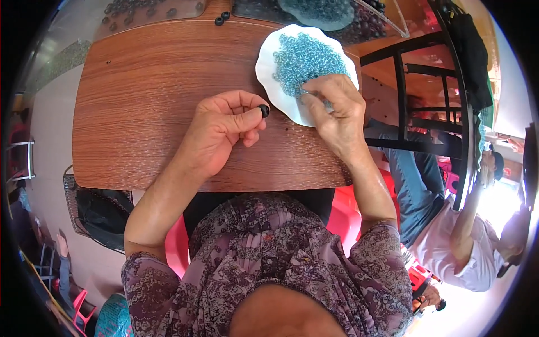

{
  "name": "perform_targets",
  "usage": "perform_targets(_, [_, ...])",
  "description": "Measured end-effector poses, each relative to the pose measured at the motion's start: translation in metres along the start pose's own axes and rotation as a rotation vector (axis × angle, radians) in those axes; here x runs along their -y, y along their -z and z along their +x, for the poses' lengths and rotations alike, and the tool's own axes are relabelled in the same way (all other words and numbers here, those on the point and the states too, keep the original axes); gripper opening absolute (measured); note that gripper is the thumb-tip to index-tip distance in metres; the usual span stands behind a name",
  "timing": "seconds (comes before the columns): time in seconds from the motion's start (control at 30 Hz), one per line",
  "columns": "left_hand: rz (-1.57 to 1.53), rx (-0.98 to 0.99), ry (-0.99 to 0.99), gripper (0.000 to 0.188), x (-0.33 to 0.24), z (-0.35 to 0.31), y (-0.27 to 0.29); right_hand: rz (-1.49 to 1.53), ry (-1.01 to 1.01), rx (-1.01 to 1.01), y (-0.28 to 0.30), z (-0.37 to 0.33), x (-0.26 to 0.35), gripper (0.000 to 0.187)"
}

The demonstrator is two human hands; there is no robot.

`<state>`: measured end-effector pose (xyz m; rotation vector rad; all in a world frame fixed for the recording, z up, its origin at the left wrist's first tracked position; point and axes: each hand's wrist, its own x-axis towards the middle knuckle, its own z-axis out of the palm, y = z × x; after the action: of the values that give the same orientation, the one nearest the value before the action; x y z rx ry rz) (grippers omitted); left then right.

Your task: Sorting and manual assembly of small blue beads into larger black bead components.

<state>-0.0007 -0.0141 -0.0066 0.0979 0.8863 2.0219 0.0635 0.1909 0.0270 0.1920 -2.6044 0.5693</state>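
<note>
Between the thumb and fingers of my left hand [222, 126] is a small, round black piece [265, 110], held just above the table. My right hand [339, 112] reaches over the near right side of a white plate with a scalloped rim [264, 64]. Small, shiny, light-blue pieces [303, 53], which look like rings or beads, are heaped on that plate. The right thumb and index finger are pinched together at the heap's edge; whatever may be between them is too small to make out.
The wood-grain table [151, 84] spreads before me. Near its far edge lie a few loose black pieces [222, 18], with containers of more beyond. A black metal frame [401, 95] stands at the right, near a seated person [449, 241]. A dark mesh basket [98, 213] is below left.
</note>
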Motion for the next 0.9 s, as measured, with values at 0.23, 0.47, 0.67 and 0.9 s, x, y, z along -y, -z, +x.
perform_targets(0.23, [0.003, 0.007, -0.007, 0.015, 0.001, 0.0, 0.001, 0.748, -0.53, -0.012, 0.009, -0.001, 0.012, 0.01])
perform_targets(0.47, [0.029, -0.018, -0.043, 0.016, 0.002, 0.0, -0.002, 1.088, -0.577, -0.055, 0.003, -0.002, 0.001, 0.016])
perform_targets(0.67, [0.261, -0.155, -0.413, 0.015, 0.009, 0.003, -0.032, 1.073, -0.651, -0.035, 0.002, -0.006, 0.022, 0.016])
perform_targets(0.9, [0.908, -0.284, -0.938, 0.018, 0.021, 0.02, -0.053, 1.365, -0.753, -0.15, -0.006, -0.009, 0.036, 0.013])
